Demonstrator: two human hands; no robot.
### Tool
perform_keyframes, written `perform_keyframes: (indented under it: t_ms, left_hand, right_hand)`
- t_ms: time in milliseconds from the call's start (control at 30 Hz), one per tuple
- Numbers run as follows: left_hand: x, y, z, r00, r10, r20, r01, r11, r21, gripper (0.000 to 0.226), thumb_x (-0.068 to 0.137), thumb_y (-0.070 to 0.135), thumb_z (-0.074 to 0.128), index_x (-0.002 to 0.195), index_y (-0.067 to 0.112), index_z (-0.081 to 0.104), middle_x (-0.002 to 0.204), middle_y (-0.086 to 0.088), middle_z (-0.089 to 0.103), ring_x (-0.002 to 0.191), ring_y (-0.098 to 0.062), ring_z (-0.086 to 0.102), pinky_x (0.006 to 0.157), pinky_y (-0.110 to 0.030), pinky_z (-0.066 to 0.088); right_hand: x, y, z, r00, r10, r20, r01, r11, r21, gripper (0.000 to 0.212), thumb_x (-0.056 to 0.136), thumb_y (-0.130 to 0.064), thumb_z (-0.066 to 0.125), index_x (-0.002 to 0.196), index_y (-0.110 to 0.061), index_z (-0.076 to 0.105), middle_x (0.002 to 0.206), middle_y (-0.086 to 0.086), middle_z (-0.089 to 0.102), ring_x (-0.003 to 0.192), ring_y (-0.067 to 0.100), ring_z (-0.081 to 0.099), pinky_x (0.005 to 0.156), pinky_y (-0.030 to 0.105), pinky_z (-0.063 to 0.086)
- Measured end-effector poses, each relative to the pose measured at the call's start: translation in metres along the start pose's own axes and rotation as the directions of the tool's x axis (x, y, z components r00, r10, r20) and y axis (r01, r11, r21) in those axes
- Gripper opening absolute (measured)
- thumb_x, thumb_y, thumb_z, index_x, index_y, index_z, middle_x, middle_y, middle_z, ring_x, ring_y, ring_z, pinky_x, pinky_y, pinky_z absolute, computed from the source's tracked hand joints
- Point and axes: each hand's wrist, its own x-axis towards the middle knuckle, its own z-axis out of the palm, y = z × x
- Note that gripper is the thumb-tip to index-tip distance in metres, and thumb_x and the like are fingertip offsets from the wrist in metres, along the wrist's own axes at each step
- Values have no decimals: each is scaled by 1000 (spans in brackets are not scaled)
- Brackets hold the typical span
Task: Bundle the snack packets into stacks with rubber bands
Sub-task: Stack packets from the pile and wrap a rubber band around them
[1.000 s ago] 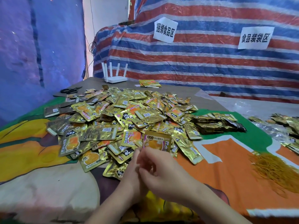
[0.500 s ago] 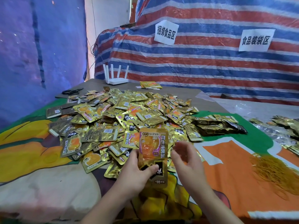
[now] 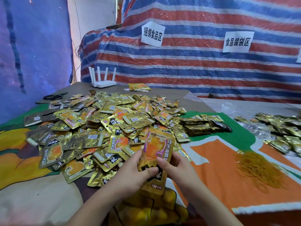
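- Standing upright near the middle of the view, a small stack of snack packets is held between both hands, just in front of the loose heap; the left hand grips its lower left side with the thumb across the front; the right hand grips its right edge, thumb on the front and fingers curled behind
- Half a second ago the right hand was apart from the stack with fingers spread, and only the left held it; a second ago both hands were closed together low over a single packet
- Behind the stack, a heap of loose gold packets covers the table's middle, too many to count; one row of bundled packets lies to its right; another spread of packets sits far right; one tangle of yellow rubber bands lies right of the hands, well apart
- Underneath, a cloth printed in orange, green and yellow covers the near table
- Far side: one white router with four antennas; one pair of black scissors at the left; a few packets lying apart
- Behind, a red, blue and white striped tarp bears two full paper signs; blue sheeting hangs at the left
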Motion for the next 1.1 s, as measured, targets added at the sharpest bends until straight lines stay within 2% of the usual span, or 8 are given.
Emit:
perform_keyframes:
  t_ms: [167, 233, 300, 500, 700, 867, 1000, 1100]
  left_hand:
    - [25, 15, 15, 998, 36, -48, -28, 989, 144, 57, 82, 56, 69, 131, 49, 40, 103, 34, 55, 91, 9, 57, 81, -23, 51]
    - [37, 21, 17, 992, 59, -112, -41, 988, 149, 76, 80, 64, 59, 145, 34, 35, 108, 25, 54, 99, 2, 56, 87, -28, 50]
    - [49, 24, 13, 979, 131, -157, -82, 954, 288, 67, 88, 61, 52, 143, 25, 41, 118, 13, 56, 108, -8, 56, 96, -33, 48]
    - [75, 15, -1, 965, 250, -80, -130, 720, 682, 46, 100, 48, 42, 135, 20, 52, 133, 3, 54, 125, -15, 46, 99, -30, 37]
    - [107, -5, 0, 989, 140, -39, -12, 345, 938, 59, 98, 60, 27, 147, 26, 34, 156, -4, 29, 145, -24, 22, 118, -43, 16]
    - [121, -23, 2, 999, 21, -30, 22, 307, 951, 67, 97, 65, 16, 154, 31, 18, 163, 0, 15, 151, -22, 6, 121, -45, 5]
    - [122, -27, 4, 999, 19, -43, 34, 319, 947, 66, 97, 64, 17, 154, 32, 18, 163, 4, 17, 151, -19, 9, 121, -44, 10]
    - [121, -26, 4, 999, 18, -44, 36, 321, 946, 65, 97, 63, 18, 154, 32, 19, 162, 4, 18, 150, -19, 10, 120, -44, 12]
  right_hand:
    - [10, -3, -15, 990, 37, -139, -22, 994, 108, 19, 90, -17, 72, 109, -15, 71, 101, 6, 77, 95, 25, 74, 75, 36, 60]
    - [18, -7, -27, 975, 66, -213, -33, 987, 155, 17, 90, -17, 72, 106, -12, 71, 97, 9, 77, 92, 31, 74, 74, 43, 62]
    - [32, -11, -50, 943, 93, -319, -34, 982, 187, 19, 90, -19, 72, 106, -9, 69, 92, 8, 78, 85, 29, 75, 71, 43, 62]
    - [90, -25, -163, 744, 227, -629, 17, 934, 356, 37, 94, -20, 69, 119, 4, 59, 104, 16, 70, 74, 21, 69, 52, 25, 57]
    - [135, -5, -253, 546, 376, -749, -44, 906, 422, 48, 90, -15, 75, 129, 5, 55, 123, 24, 65, 97, 32, 69, 70, 41, 55]
    - [164, 11, -281, 530, 456, -715, -127, 876, 464, 48, 93, -7, 67, 137, -3, 48, 124, 20, 64, 92, 30, 65, 30, 32, 46]
    - [184, 22, -289, 531, 452, -717, -213, 890, 403, 45, 90, 2, 62, 133, -2, 51, 122, 19, 63, 89, 29, 67, 33, 33, 48]
    - [189, 27, -294, 479, 395, -784, -362, 903, 233, 40, 86, -8, 69, 123, -3, 55, 107, 18, 69, 77, 29, 70, 40, 31, 51]
